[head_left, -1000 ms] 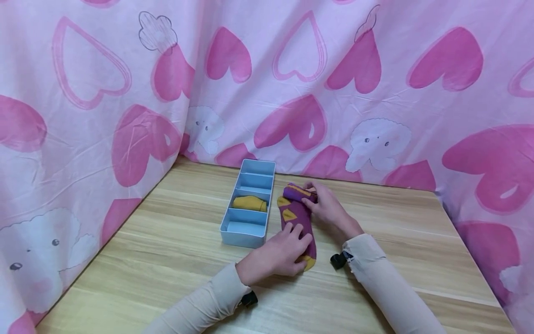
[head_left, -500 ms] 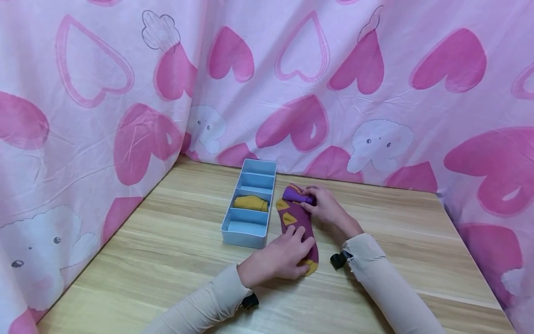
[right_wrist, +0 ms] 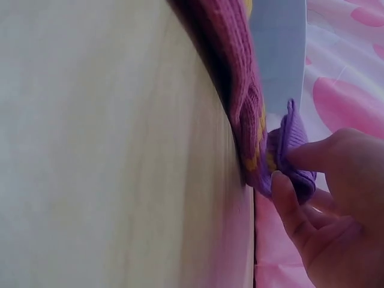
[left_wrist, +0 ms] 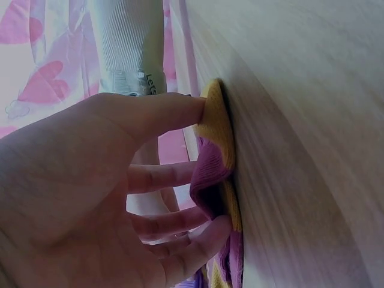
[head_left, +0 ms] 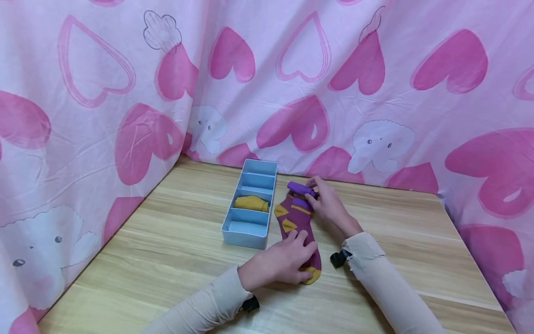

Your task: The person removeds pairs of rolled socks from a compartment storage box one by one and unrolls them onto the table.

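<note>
A pair of maroon socks (head_left: 298, 217) with yellow heels, yellow toes and purple cuffs lies on the table, one sock apparently on the other. My left hand (head_left: 278, 260) rests on the toe end. In the left wrist view its thumb touches the yellow toe (left_wrist: 217, 129) and its fairly straight fingers press the maroon knit, which bulges between them. At the far end, my right hand (head_left: 331, 204) pinches the purple cuff (head_left: 299, 188), folded into a raised roll. The right wrist view has thumb and forefinger on that cuff (right_wrist: 294, 141).
Left of the socks stands a blue divided box (head_left: 245, 239). A rolled mustard sock (head_left: 251, 203) sits in one of its compartments. A pink heart-patterned curtain (head_left: 288, 106) hangs behind and left of the wooden table (head_left: 167, 260).
The right hand has lifted the purple cuff roll slightly farther back, uncovering a purple band with a yellow stripe. The toe end and left hand have shifted a little toward me.
</note>
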A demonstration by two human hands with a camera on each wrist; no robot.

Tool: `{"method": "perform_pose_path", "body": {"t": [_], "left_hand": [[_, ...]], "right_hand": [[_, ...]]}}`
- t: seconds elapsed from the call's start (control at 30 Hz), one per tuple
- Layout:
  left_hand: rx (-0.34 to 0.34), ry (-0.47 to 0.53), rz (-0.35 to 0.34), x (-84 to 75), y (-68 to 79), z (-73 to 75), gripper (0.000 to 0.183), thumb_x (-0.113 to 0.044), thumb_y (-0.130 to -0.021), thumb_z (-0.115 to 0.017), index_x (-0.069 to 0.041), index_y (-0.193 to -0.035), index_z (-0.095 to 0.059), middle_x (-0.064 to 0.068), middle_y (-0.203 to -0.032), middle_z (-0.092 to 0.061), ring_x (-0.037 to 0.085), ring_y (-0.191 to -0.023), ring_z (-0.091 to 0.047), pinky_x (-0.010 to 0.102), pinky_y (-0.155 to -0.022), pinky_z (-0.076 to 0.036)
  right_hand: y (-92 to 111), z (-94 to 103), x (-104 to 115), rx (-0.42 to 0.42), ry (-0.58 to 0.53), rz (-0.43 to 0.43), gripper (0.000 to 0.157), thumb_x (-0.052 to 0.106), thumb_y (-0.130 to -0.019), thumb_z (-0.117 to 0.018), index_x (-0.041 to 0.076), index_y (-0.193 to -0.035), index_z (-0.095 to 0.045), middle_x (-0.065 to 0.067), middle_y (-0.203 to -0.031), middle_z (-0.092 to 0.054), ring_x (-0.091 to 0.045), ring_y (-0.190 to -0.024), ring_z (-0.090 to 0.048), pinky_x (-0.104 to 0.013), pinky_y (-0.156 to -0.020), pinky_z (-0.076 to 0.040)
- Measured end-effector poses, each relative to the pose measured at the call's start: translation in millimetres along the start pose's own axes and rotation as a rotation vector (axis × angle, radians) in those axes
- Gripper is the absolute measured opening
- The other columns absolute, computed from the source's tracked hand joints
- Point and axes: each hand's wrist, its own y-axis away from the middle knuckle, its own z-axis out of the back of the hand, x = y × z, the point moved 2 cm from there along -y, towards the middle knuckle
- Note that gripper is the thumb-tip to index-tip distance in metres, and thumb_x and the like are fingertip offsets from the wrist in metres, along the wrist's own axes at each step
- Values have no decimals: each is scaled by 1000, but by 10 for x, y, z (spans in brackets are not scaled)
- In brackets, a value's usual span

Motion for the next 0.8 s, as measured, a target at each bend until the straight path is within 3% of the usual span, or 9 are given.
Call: {"method": "perform_pose_path", "body": {"t": [0.17, 0.3, 0.5, 0.7, 0.8], "left_hand": [[-2, -10, 6, -6, 4, -4, 59, -54, -99, -74, -24, -146, -54, 5, -141, -51, 21, -123, -53, 27, -94, -59], [-4, -16, 13, -8, 5, -4, 59, -54, -98, -75, -25, -146, -54, 5, -142, -51, 21, -122, -53, 27, -94, -60], [-3, -15, 18, -8, 2, -7, 59, -54, -98, -76, -26, -145, -54, 4, -141, -51, 21, -123, -53, 28, -93, -59], [-2, -15, 12, -7, 0, -11, 58, -54, -98, -75, -26, -144, -54, 4, -141, -50, 21, -123, -53, 27, -93, -59], [-5, -9, 10, -11, 0, -10, 58, -54, -98, -76, -26, -144, -54, 4, -140, -51, 21, -123, -53, 28, -93, -60]], "right_hand": [[-11, -3, -15, 0, 29, -21, 25, 16, -107, -68, 5, -130, -70, -16, -127, -72, -32, -112, -68, -48, -93, -60], [-13, -5, -37, 25, 71, -56, 34, 22, -105, -72, 5, -135, -69, -17, -126, -72, -30, -108, -66, -46, -92, -57], [-26, 50, -59, 28, 94, -121, 31, 26, -109, -66, 11, -136, -69, -15, -127, -74, -31, -107, -72, -49, -91, -59], [-72, 83, -94, 74, 135, -99, 38, 31, -105, -74, 12, -137, -71, -14, -122, -76, -29, -104, -71, -48, -89, -58], [-80, 99, -132, 77, 134, -129, 34, 28, -107, -70, 11, -137, -72, -14, -120, -77, -29, -103, -72, -47, -89, -58]]}}
